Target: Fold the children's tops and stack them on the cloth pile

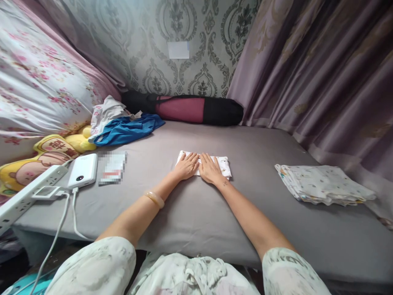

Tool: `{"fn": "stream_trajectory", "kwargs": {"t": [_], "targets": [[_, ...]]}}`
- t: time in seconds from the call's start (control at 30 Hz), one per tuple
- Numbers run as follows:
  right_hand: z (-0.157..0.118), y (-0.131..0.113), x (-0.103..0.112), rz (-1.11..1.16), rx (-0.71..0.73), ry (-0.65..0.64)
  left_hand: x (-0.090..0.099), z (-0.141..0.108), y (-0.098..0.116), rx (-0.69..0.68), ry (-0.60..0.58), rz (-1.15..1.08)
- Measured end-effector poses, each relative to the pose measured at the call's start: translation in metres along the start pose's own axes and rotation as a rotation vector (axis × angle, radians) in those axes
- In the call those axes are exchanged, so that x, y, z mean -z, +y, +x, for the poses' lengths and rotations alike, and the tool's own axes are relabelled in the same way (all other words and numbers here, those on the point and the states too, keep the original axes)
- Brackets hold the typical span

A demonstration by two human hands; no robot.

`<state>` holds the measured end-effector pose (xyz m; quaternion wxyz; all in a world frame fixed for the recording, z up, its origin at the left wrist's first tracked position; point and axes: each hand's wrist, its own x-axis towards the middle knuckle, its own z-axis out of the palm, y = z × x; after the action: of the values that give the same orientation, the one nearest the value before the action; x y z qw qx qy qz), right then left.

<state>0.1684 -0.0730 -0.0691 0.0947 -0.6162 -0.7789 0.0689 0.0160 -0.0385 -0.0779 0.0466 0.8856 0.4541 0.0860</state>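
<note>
Both open, the left hand (187,166) and right hand (210,168) press flat on one folded cloth (226,164), with one cloth stack (328,183) near the gray sheet (245,155)'s right edge.

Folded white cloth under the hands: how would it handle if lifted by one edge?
Likely floppy: the folded cloth shows layered fabric edges, so it may fall open. Probably light, being a small, flat bundle. Unlikely to roll: it lies flat under the left hand and right hand.

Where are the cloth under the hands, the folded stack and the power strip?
Cloth (225,164): head view, uncovered right end.
Folded stack (325,183): head view, top layer.
Power strip (18,206): head view, socket face.
</note>
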Motion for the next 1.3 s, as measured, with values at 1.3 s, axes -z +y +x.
{"fn": "stream_trajectory", "kwargs": {"t": [1.3], "targets": [[-0.015, 0.032, 0.018, -0.072, -0.166, -0.075, 0.011, -0.003, -0.027, 0.111, -0.107, -0.029]]}}
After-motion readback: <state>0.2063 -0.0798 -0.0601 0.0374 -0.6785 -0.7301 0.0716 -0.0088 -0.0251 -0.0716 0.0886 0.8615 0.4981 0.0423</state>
